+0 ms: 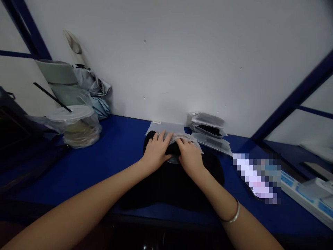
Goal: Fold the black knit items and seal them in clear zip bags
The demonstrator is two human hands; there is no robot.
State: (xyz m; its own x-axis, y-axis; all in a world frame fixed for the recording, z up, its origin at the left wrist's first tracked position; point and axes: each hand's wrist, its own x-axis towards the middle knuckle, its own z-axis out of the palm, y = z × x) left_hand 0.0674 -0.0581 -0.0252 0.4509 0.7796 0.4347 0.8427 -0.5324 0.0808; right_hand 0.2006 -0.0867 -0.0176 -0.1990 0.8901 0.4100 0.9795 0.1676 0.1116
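Note:
A black cloth item, probably a garment (179,185), is spread over the front of the blue table. Its far end is bunched up next to a frosted clear plastic bag (191,139). My left hand (157,151) curls over the bunched black cloth, fingertips on its far side and thumb toward the middle. Gripping the bag's edge beside the cloth is my right hand (189,156), its fingers bent inward. Some of the bag lies beneath or behind the cloth, so I cannot see how far the cloth sits inside it.
More frosted bags (208,130) lie in a stack against the back wall. At right are a pixelated bright object (256,178) and a white-and-blue strip (307,198). On the left, a bagged lidded cup (80,128) with a black straw stands near a green container (62,78) and a folded umbrella (91,81).

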